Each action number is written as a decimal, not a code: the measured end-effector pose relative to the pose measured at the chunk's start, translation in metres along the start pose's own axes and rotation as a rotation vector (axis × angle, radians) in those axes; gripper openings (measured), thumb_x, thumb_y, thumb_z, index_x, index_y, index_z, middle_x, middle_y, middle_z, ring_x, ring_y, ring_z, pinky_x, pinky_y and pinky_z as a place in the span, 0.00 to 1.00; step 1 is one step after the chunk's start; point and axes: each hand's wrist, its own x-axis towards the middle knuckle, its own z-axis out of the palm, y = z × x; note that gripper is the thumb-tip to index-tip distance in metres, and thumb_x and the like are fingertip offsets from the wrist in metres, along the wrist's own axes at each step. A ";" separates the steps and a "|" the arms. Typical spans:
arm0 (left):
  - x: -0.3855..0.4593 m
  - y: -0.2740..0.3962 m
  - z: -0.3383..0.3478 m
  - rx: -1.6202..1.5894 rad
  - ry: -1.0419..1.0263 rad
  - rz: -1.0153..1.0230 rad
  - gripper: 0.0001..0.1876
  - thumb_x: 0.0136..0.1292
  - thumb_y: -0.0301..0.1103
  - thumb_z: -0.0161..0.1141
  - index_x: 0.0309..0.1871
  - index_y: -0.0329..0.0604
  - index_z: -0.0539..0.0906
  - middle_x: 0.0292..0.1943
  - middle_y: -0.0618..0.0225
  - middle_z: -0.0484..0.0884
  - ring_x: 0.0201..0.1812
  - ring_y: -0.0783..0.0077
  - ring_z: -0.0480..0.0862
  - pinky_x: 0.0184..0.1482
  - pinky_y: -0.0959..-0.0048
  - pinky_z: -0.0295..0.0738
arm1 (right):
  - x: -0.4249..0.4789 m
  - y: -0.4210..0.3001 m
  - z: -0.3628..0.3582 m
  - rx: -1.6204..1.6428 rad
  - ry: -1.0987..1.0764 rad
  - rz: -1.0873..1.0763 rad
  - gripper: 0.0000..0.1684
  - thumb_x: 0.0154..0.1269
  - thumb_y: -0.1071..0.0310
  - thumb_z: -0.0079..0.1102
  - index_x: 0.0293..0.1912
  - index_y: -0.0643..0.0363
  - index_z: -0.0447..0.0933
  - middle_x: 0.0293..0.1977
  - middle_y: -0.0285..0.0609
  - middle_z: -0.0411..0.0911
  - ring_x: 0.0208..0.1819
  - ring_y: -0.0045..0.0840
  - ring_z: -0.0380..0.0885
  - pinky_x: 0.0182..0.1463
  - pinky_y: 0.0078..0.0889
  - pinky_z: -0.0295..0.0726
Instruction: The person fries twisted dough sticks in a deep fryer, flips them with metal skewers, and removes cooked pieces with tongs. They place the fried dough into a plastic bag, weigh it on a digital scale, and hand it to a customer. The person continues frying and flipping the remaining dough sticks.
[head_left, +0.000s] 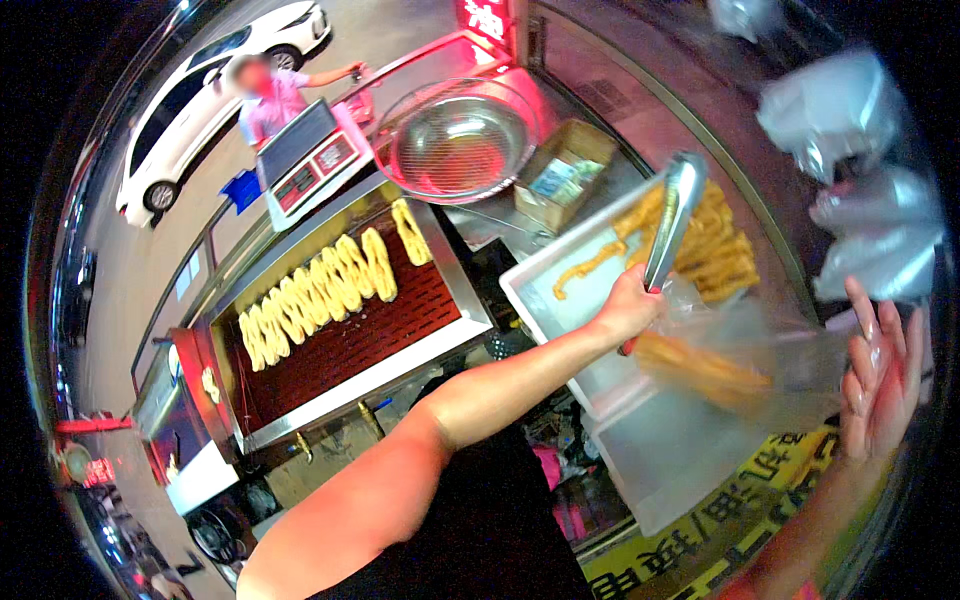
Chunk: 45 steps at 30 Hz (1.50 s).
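My left hand (628, 300) grips metal tongs (675, 217) with red at the handle end. Beside it a clear plastic bag (795, 367), blurred, surrounds golden fried dough sticks (697, 367); whether the left fingers also pinch the bag cannot be made out. My right hand (877, 375) is at the far right with its fingers apart, near the bag's outer end; contact with the film is unclear. Under the left hand lies a white tray (559, 304) with more fried dough sticks (720, 255) piled at its far end and one thin piece (589, 268) apart.
To the left, pale dough loops (315, 289) lie in a row in a fryer (360, 367) of dark oil. Beyond are a weighing scale (311, 169), wire-topped metal bowl (465, 142) and cardboard box (562, 176). Plastic bags (832, 112) hang right. A person (274, 101) stands opposite near a white car (217, 97).
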 end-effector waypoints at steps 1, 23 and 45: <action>-0.005 0.016 -0.022 -0.163 -0.002 -0.012 0.10 0.55 0.23 0.56 0.41 0.39 0.71 0.27 0.65 0.78 0.29 0.73 0.79 0.33 0.73 0.75 | 0.004 0.000 0.012 -0.055 0.038 -0.015 0.25 0.78 0.53 0.40 0.56 0.66 0.71 0.65 0.63 0.61 0.15 0.11 0.55 0.09 0.10 0.57; -0.079 0.274 -0.813 -0.029 0.774 0.438 0.06 0.61 0.31 0.60 0.37 0.39 0.81 0.27 0.68 0.82 0.26 0.75 0.81 0.27 0.76 0.76 | 0.480 0.353 0.640 -0.666 -0.477 -0.180 0.23 0.72 0.62 0.45 0.63 0.60 0.66 0.39 0.40 0.82 0.37 0.22 0.79 0.42 0.25 0.77; -0.041 0.122 -0.998 -0.158 1.290 0.373 0.09 0.54 0.34 0.62 0.26 0.36 0.78 0.16 0.66 0.75 0.17 0.71 0.75 0.20 0.71 0.70 | 0.540 0.595 0.723 -0.883 -0.671 -0.047 0.30 0.65 0.70 0.54 0.64 0.68 0.62 0.42 0.48 0.81 0.36 0.28 0.80 0.33 0.27 0.77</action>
